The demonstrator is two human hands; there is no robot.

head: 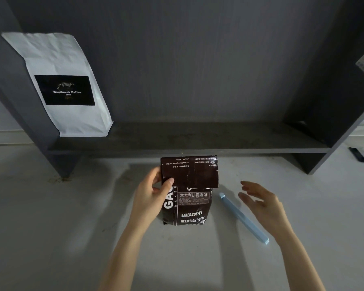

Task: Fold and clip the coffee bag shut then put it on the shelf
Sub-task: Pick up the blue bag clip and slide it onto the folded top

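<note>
Head view: I see pale tabletop [51, 217], dark grey shelf [187, 141] at 12 with white bag [67, 85]. Left hand [153, 194] clamps folded coffee bag [187, 198] at center; right hand [261, 200] open, empty, over blue clip [243, 217] at 3.

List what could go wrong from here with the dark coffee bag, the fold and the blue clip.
1. Only the left hand pins the fold on the dark coffee bag, at its left edge; the flap's right side is free and may spring open.
2. The right hand is open above the blue clip on the table; a hasty grab could push it away.
3. The upright bag, gripped one-handed near its top, might tip.
</note>
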